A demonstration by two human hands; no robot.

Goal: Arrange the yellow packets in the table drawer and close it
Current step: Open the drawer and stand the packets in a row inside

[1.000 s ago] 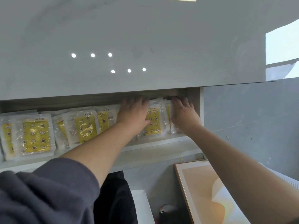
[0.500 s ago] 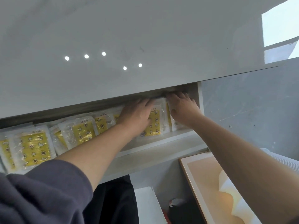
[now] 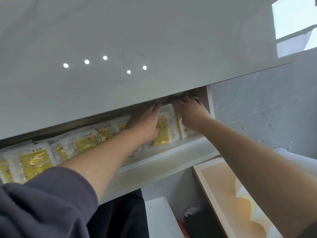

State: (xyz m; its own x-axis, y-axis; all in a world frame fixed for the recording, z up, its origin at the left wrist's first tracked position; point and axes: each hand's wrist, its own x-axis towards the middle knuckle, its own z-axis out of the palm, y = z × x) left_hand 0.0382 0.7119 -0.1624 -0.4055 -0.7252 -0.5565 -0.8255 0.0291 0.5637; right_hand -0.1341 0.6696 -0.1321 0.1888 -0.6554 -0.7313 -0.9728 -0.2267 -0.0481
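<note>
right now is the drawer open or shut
Open. The drawer is pulled out from under the tabletop, its yellow packets exposed, with the left hand and right hand both inside it.

Both hands flat on yellow packets (image 3: 163, 133) in open drawer (image 3: 171, 152), R end.

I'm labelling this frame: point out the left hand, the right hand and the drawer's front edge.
left hand (image 3: 145, 121), head view, back of the hand.
right hand (image 3: 192, 112), head view, back of the hand.
drawer's front edge (image 3: 171, 152), head view, bare white rim.
</note>
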